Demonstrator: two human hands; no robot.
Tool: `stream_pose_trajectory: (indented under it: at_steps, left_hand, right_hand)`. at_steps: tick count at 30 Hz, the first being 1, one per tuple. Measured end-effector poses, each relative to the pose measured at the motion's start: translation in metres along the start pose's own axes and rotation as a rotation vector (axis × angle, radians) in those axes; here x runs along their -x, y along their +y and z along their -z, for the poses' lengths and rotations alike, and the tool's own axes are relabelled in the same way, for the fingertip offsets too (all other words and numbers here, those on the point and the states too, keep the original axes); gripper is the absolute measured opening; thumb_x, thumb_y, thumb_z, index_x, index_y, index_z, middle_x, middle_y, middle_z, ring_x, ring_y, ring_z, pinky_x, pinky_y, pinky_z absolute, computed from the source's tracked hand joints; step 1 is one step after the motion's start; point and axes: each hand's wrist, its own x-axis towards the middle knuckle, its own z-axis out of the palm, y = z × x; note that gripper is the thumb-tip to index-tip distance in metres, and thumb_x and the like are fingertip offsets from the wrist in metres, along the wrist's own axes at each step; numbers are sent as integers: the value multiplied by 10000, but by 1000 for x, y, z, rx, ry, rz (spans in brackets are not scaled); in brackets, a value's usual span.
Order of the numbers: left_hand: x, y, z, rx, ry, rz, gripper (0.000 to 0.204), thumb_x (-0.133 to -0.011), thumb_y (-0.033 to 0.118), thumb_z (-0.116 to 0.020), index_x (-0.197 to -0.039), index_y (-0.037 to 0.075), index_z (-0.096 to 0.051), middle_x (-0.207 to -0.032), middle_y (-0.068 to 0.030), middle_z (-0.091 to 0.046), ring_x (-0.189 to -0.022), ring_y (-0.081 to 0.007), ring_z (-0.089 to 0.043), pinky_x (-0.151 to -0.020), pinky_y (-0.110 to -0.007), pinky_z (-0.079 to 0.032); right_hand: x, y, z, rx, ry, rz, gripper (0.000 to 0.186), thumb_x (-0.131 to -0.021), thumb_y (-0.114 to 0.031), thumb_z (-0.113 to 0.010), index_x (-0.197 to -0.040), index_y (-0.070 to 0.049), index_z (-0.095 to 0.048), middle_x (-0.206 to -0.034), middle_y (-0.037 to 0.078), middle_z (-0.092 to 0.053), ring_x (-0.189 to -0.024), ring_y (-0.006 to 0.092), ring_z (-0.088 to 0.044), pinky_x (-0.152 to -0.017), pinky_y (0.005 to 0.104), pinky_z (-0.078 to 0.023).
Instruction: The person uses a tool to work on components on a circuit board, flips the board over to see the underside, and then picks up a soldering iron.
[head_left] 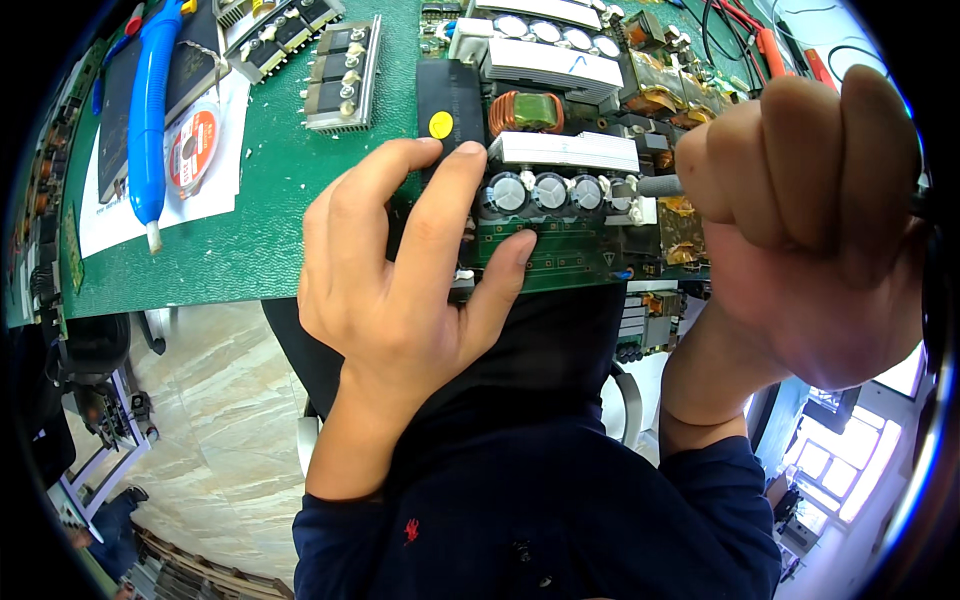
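A green circuit board (545, 250) lies at the bench edge, carrying a row of round capacitors (550, 190), a white-topped heatsink (565, 150), a copper coil (525, 112) and a black block with a yellow dot (450, 90). My left hand (390, 265) rests with fingers spread on the board's left part, fingertips at the black block and thumb below the capacitors. My right hand (795, 220) is closed around a tool with a grey shaft (660, 186), whose end is at the rightmost capacitor beside white glue. The tool's handle is hidden in the fist.
A green mat (270, 230) holds loose heatsink assemblies (340, 80), a blue desoldering pump (150, 120), a braid spool (192, 145) and paper (110, 225). Red probes (770, 50) with leads lie at back right. Another board (645, 320) is below the edge. A person's leg (115, 530) shows lower left.
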Motion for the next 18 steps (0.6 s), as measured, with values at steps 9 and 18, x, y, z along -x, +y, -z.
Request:
stream_pose_trajectory:
  at_steps: [9, 18]
  left_hand:
    - [0, 1, 0, 2, -8, 3, 415, -847, 334, -762, -1135, 38, -716, -1125, -129, -653, -966, -272, -618, -815, -339, -491]
    - [0, 1, 0, -2, -7, 3, 412, -841, 327, -764, -1130, 38, -716, -1126, -128, -655, -967, -274, -619, -818, -340, -490]
  right_hand:
    - [1, 2, 2, -17, 13, 25, 460, -1003, -538, -498, -692, -203, -445, -602, -67, -355, -477, 61, -281, -512, 263, -211]
    - [0, 4, 1, -41, -20, 37, 473, -1009, -541, -484, -690, -194, -443, -604, -60, -359, -481, 61, -281, -508, 259, -212]
